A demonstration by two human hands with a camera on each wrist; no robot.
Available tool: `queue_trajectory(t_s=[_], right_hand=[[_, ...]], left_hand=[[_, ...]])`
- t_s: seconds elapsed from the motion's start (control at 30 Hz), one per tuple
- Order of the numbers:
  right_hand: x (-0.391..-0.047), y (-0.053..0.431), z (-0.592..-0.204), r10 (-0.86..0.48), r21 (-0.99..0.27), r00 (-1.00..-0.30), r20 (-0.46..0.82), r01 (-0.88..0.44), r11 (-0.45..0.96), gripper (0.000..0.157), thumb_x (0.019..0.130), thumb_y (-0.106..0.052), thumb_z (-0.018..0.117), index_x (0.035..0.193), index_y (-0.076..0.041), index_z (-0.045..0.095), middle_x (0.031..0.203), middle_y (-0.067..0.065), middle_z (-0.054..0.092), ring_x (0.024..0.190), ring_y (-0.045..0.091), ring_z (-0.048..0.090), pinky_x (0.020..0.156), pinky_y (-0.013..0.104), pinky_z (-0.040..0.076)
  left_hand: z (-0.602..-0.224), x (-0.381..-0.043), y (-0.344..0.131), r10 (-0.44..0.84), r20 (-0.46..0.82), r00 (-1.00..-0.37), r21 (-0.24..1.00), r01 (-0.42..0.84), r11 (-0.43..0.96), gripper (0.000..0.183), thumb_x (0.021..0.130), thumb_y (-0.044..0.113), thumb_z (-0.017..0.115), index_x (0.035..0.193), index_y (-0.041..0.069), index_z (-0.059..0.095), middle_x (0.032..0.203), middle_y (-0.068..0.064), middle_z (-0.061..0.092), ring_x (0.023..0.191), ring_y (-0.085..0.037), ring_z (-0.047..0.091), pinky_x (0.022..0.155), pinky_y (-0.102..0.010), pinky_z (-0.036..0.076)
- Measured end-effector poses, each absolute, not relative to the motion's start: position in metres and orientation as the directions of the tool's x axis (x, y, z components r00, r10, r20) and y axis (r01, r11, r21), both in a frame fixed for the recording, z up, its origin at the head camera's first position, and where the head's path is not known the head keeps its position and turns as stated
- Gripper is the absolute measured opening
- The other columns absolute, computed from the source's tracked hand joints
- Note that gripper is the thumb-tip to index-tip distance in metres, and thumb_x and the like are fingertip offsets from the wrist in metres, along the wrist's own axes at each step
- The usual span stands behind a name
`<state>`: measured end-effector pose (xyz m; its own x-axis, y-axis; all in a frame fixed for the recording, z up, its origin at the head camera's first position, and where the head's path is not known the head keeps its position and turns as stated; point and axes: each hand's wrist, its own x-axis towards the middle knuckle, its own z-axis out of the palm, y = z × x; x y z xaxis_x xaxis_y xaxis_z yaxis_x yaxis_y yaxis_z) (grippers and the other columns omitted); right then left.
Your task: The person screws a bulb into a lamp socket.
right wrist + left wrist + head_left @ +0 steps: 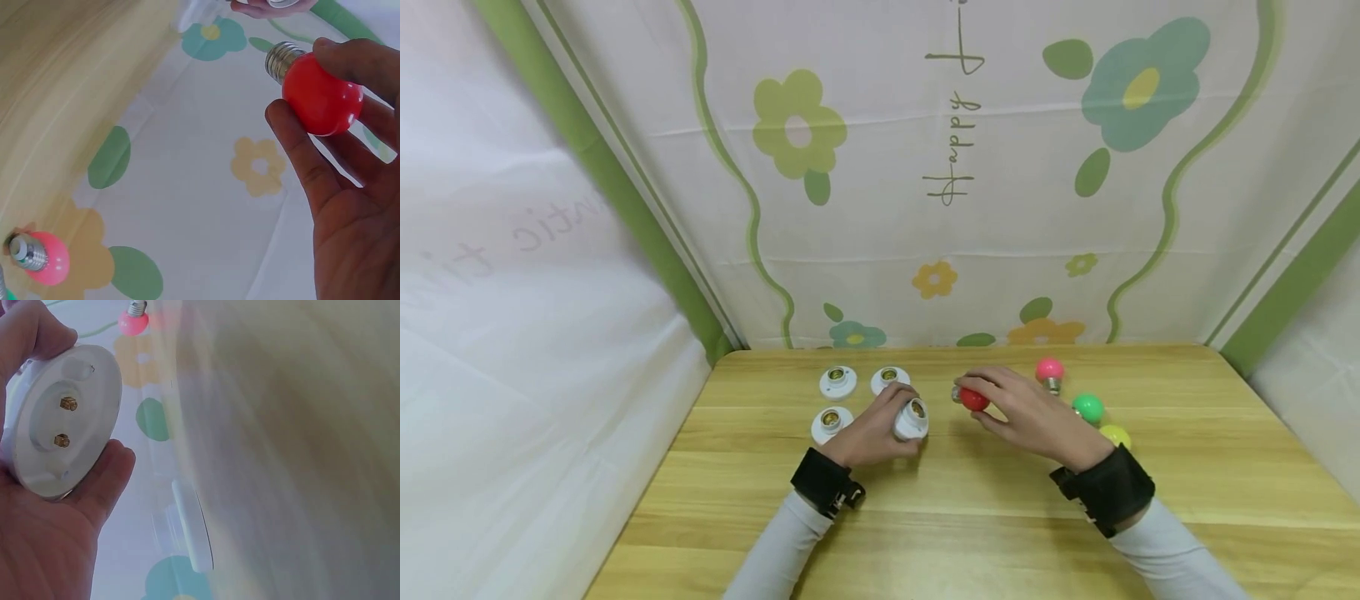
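My left hand point(874, 429) grips a white lamp holder point(912, 420) by its edge, tilted so its brass-lined socket shows in the head view. In the left wrist view the underside of this lamp holder point(69, 425) shows two brass terminals. With thumb and fingertips my right hand point(1026, 414) pinches a red light bulb point(975, 400), its metal screw base pointing left toward the lamp holder. The right wrist view shows the red bulb point(322, 94) held by its round glass, the threaded base bare. A gap separates bulb and socket.
Three more white lamp holders point(838, 382) stand on the wooden table point(970, 533) at the left, one partly behind my left hand. Pink point(1049, 371), green point(1087, 407) and yellow point(1115, 436) bulbs lie at the right by my right forearm. A flowered cloth wall point(865, 225) borders the table's back.
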<state>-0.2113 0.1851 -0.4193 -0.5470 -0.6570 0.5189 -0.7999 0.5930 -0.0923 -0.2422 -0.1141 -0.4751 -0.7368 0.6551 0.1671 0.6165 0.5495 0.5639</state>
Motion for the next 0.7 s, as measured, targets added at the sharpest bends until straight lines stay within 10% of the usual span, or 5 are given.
queue_trajectory(t_s=[0.7], right_hand=[[-0.205, 0.173, -0.409, -0.665, -0.073, -0.5, 0.555, -0.825, 0.56, 0.054, 0.087, -0.014, 0.089, 0.136, -0.008, 0.066, 0.133, 0.007, 0.069, 0.119, 0.025, 0.07, 0.094, 0.042, 0.064]], left_hand=[[-0.467, -0.241, -0.104, 0.65, 0.159, -0.743, 0.599, 0.596, 0.535, 0.055, 0.088, 0.024, 0.081, 0.136, 0.013, 0.055, 0.136, -0.002, 0.053, 0.114, -0.013, 0.056, 0.098, -0.026, 0.054]])
